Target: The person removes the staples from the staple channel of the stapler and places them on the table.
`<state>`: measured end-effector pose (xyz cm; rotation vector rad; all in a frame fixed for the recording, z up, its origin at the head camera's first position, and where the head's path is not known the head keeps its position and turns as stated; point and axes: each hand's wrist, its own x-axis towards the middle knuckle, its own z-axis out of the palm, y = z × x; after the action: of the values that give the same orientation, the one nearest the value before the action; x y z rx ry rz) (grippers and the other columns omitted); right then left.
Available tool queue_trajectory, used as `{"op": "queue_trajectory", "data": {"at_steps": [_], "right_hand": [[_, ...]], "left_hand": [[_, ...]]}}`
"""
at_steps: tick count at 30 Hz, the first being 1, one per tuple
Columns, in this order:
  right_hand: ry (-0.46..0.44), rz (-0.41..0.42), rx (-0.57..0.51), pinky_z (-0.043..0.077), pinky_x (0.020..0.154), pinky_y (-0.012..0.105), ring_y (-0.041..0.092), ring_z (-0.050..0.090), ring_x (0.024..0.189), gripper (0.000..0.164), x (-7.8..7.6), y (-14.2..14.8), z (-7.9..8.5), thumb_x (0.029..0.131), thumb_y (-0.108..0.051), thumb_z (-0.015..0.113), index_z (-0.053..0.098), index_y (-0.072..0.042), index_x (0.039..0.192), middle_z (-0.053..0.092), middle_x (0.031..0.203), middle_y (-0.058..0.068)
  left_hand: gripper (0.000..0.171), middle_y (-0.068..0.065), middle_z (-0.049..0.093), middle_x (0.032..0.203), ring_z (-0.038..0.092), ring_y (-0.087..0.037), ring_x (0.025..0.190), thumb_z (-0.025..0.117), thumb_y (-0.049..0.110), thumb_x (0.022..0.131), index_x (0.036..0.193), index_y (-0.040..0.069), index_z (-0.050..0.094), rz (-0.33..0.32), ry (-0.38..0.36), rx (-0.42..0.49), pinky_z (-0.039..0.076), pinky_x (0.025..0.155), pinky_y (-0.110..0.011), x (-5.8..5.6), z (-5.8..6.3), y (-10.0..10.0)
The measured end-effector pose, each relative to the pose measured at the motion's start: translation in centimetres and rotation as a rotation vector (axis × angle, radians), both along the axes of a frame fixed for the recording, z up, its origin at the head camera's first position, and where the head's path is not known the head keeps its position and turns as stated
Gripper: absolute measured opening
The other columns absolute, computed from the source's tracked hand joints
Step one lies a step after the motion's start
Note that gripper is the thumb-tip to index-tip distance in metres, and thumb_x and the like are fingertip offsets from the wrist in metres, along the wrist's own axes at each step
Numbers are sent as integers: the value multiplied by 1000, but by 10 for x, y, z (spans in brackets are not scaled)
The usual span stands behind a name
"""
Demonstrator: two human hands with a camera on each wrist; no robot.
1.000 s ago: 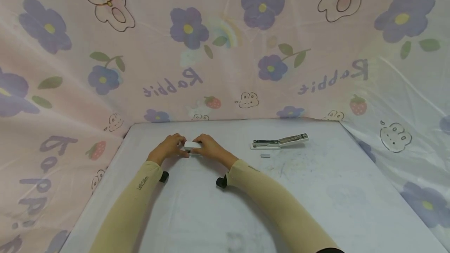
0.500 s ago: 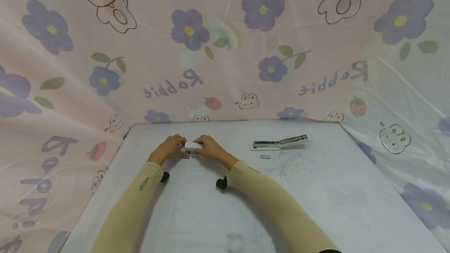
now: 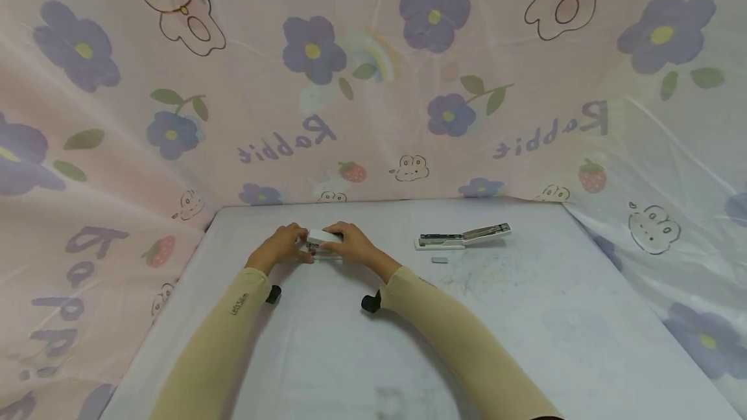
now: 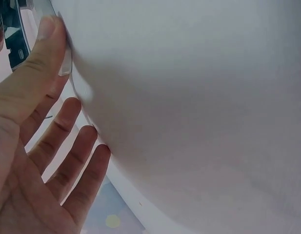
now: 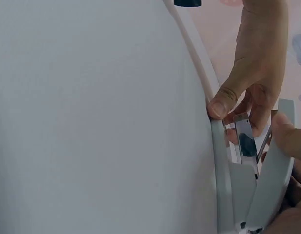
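Note:
A white stapler [image 3: 321, 236] stands on the table between the two hands, its top arm [image 5: 273, 183] tilted up from the base [image 5: 221, 175] so the metal magazine [image 5: 245, 139] shows. My left hand [image 3: 283, 245] pinches the front end of the base between thumb and index finger; its other fingers [image 4: 87, 170] spread along the table. My right hand [image 3: 353, 245] grips the top arm, with the thumb [image 5: 289, 139] on it near its front end. Part of the stapler is hidden behind the right hand in the head view.
A second white stapler [image 3: 440, 244] lies unfolded on the right of the table, its arm swung back. In front of it is a small grey staple strip [image 3: 439, 260]. A patterned curtain [image 3: 373, 83] rises behind the white tabletop [image 3: 327, 342].
The stapler's top arm has been lifted by my right hand, and more of the metal inside shows. My left hand stays in place at the front end.

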<state>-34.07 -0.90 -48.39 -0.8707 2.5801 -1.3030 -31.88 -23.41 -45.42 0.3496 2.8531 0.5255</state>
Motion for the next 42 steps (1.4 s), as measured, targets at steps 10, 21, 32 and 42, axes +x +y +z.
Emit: {"op": "queue_trajectory", "data": {"at_steps": [10, 21, 32, 42], "right_hand": [[24, 22, -12, 53, 107, 43, 28, 63, 124, 50, 1, 9, 0, 102, -30, 78, 65, -6, 143, 66, 142, 12], [87, 15, -52, 57, 99, 38, 27, 66, 117, 46, 4, 17, 12, 100, -24, 80, 66, -3, 138, 69, 130, 11], [82, -12, -77, 57, 103, 51, 26, 67, 115, 46, 2, 31, 18, 99, -28, 82, 67, -5, 135, 70, 126, 9], [91, -9, -79, 56, 105, 53, 28, 67, 115, 45, 3, 44, 25, 98, -22, 82, 67, -3, 136, 72, 124, 11]], "left_hand": [[46, -16, 58, 142, 49, -44, 134, 90, 35, 89, 120, 8, 68, -2, 8, -18, 47, 110, -69, 3, 1, 4], [41, -16, 58, 142, 48, -46, 135, 89, 33, 90, 120, 11, 71, -3, 0, -32, 46, 107, -72, 8, 10, 6], [39, -14, 58, 140, 49, -43, 133, 88, 32, 91, 119, 11, 70, -8, 9, -49, 47, 109, -69, 9, 12, 6], [41, -14, 58, 140, 48, -43, 134, 88, 33, 91, 121, 12, 70, -3, 5, -23, 46, 109, -70, 7, 7, 5]]}}
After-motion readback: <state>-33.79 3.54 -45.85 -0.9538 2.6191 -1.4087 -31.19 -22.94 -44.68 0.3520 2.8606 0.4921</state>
